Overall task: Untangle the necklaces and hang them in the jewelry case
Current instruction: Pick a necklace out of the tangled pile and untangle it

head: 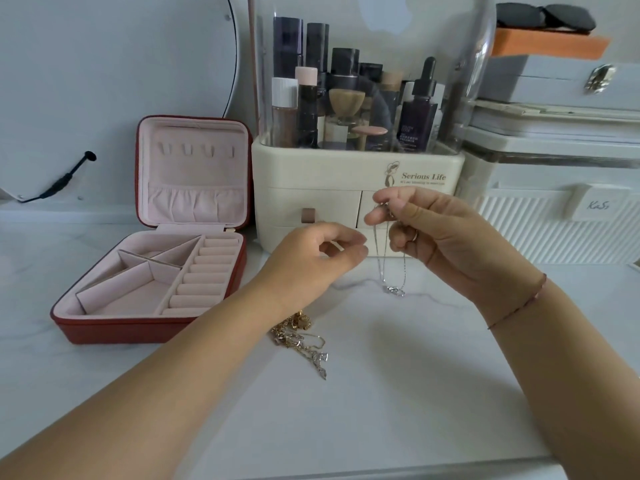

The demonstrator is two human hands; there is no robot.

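Observation:
My right hand pinches a thin silver necklace near its top; the chain hangs down in a loop and its pendant touches the white tabletop. Just left of the chain, my left hand hovers with fingers curled toward the thumb; whether it holds anything is unclear. A tangled heap of gold and silver necklaces lies on the table below my left wrist. The red jewelry case stands open at the left, its pink lid upright with a row of bare hooks and a pocket.
A cream cosmetics organizer with bottles under a clear cover stands right behind my hands. White storage boxes are stacked at the right. A round mirror leans at the back left. The table's front edge runs along the bottom.

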